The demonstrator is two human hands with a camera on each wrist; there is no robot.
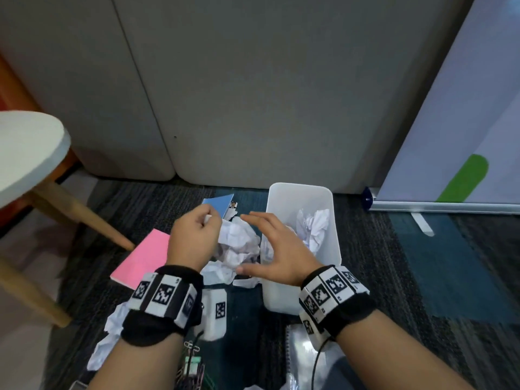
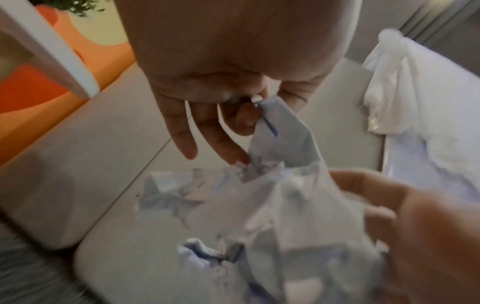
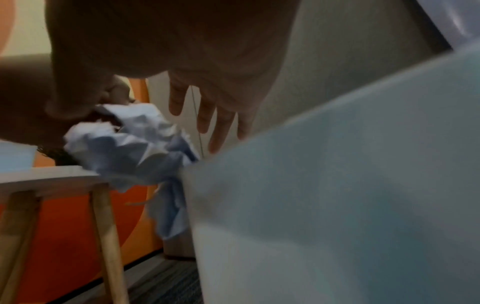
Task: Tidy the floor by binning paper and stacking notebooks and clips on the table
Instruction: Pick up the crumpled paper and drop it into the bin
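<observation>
So right now the left hand (image 1: 194, 239) has a pinch on the top of a big crumpled paper wad (image 1: 237, 243), thumb and fingertips closed on one twisted corner, which the left wrist view shows pretty clearly. That makes sense to me: the wad is loose and floppy, so grabbing a peak lets the rest hang while it's carried. The right hand (image 1: 277, 246) is spread wide with straight fingers, holding nothing, just cupped against the side of the wad, probably to steer it and stop bits dropping off.

The wad hangs above the floor right up against the near left wall of the white bin (image 1: 334, 220), not inside yet. The bin already has some scrunched paper (image 1: 313, 223) in it, so the binning looks partly done.

Still on the floor: a pink notebook (image 1: 143, 257) by the desk leg, a blue notebook (image 1: 221, 205) just behind the hands, more loose paper (image 1: 108, 342) under the left forearm, and some clips (image 1: 192, 361) near the bottom edge. The round white desk (image 1: 31, 153) sits off to the left.

My guess is the next bit just needs a short lift over the rim.
</observation>
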